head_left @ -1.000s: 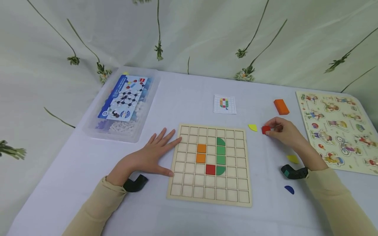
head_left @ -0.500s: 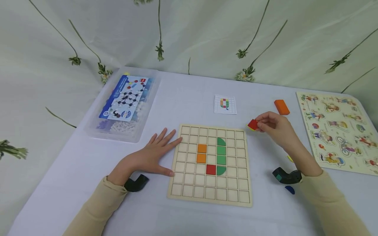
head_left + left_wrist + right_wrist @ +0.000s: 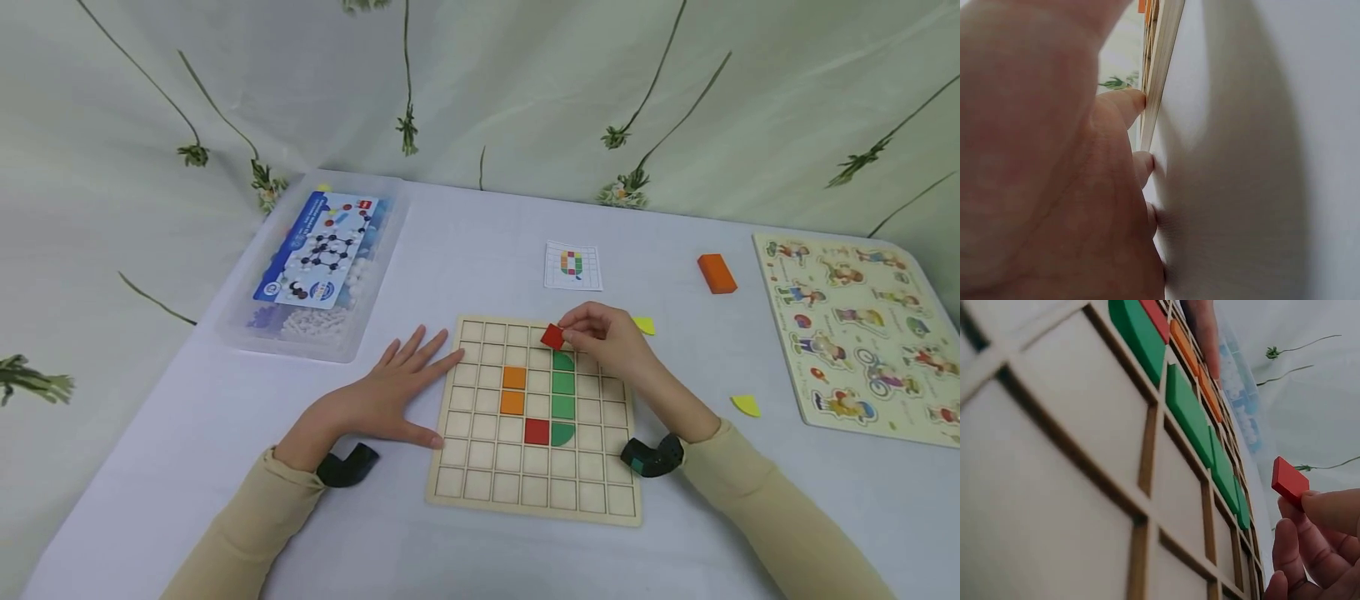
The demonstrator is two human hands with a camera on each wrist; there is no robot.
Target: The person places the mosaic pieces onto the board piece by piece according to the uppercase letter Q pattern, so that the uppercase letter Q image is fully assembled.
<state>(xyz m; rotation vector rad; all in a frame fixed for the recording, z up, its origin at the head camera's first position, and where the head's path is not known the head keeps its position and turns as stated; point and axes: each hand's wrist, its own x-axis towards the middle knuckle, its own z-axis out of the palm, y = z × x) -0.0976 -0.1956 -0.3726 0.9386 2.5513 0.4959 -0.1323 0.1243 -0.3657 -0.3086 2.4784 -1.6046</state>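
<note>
My right hand [image 3: 611, 337] pinches a red square tile [image 3: 552, 337] above the far edge of the wooden grid board [image 3: 480, 479]. In the right wrist view the same red tile [image 3: 1289, 480] is held between thumb and fingertips, apart from the board. Spread flat at the board's left side, my left hand [image 3: 386, 396] rests on the table, with thumb and a finger touching the rim. Two orange squares [image 3: 513, 390], a red square [image 3: 537, 432] and a column of green pieces [image 3: 563, 395] sit in the grid, the green column ending in rounded pieces.
A small pattern card [image 3: 572, 266] lies behind the board. Right of it are an orange block [image 3: 717, 273], two yellow pieces [image 3: 746, 405] and a picture puzzle board [image 3: 862, 333]. A clear plastic case [image 3: 315, 267] stands back left.
My right hand has carried the red tile leftward from beside the yellow piece to over the board's far edge. My left hand has stayed in place.
</note>
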